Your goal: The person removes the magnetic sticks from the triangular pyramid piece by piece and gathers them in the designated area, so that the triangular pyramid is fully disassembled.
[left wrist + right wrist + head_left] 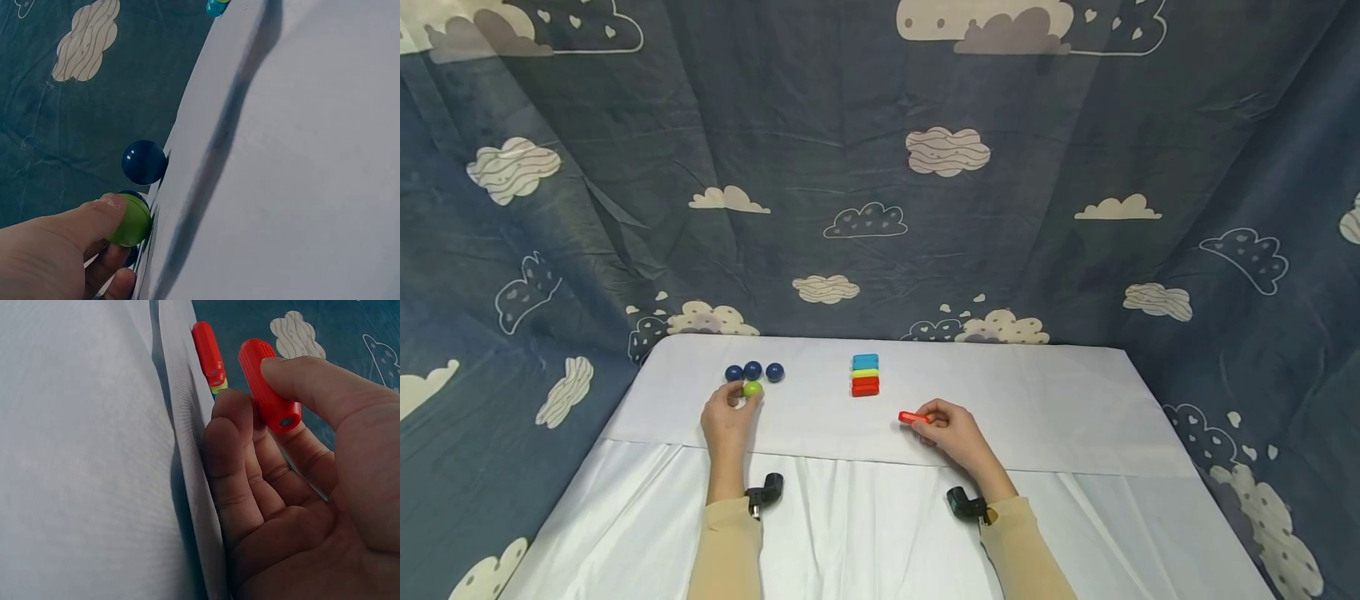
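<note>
At the table's left, my left hand (728,417) pinches a lime-green ball (752,389) between thumb and fingers, low at the white surface. Just beyond it lie three dark blue balls (775,372); one of them (144,162) shows clearly in the left wrist view, the others partly behind the green one. My right hand (953,429) holds a red ribbed plastic rod (270,385) between thumb and fingertips, a grey disc set in its end. Between the hands, a row of short rods lies side by side: blue (865,362), yellow-green (865,373) and red (865,389).
A white cloth (1045,417) covers the table and hangs over its front edge. Dark blue curtain (850,167) with a cloud print rises behind and on both sides. Each wrist carries a small black camera (766,492).
</note>
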Demonstrator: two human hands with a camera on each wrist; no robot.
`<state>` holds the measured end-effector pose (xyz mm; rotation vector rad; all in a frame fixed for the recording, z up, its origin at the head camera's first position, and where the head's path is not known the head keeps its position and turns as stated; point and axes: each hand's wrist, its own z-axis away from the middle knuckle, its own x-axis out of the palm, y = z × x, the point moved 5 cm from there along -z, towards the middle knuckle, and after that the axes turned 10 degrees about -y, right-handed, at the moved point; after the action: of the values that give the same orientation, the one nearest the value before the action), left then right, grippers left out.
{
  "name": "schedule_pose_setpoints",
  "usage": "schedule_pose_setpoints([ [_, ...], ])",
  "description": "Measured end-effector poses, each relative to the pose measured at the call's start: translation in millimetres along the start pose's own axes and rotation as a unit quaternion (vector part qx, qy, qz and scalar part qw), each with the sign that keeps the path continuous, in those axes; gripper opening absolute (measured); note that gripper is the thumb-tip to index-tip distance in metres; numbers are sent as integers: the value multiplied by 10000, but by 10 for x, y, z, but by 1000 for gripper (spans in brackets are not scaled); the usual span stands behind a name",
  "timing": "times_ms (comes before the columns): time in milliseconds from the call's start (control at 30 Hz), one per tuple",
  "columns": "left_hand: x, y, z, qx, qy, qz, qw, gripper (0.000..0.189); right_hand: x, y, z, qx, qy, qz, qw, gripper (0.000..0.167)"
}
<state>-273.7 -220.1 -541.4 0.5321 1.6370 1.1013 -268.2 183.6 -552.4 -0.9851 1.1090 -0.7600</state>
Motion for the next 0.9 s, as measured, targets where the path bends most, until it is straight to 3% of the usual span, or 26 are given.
schedule_pose_setpoints([
  [167, -37, 60, 18, 183, 152, 184, 9995, 45, 1, -5, 2, 4, -13, -1, 10000, 19],
  [333, -63, 275, 90, 974, 212, 532, 9936, 35, 5, -6, -2, 88, 25, 5, 10000, 19],
  [467, 79, 517, 181, 1638, -411, 810, 9823, 30, 1, 6, -15, 157, 45, 2, 9999, 19],
  [633, 481, 789, 362, 2102, -1431, 590, 9653, 30, 8, -21, -1, 35, -26, 178, 9998, 20],
  [767, 829, 903, 536, 2247, -2315, 282, 9461, 34, 25, -74, 29, -101, -102, 346, 9993, 20],
  [900, 1071, 961, 680, 2285, -2904, 48, 9292, 36, 55, -124, 43, -168, -163, 518, 9984, 19],
])
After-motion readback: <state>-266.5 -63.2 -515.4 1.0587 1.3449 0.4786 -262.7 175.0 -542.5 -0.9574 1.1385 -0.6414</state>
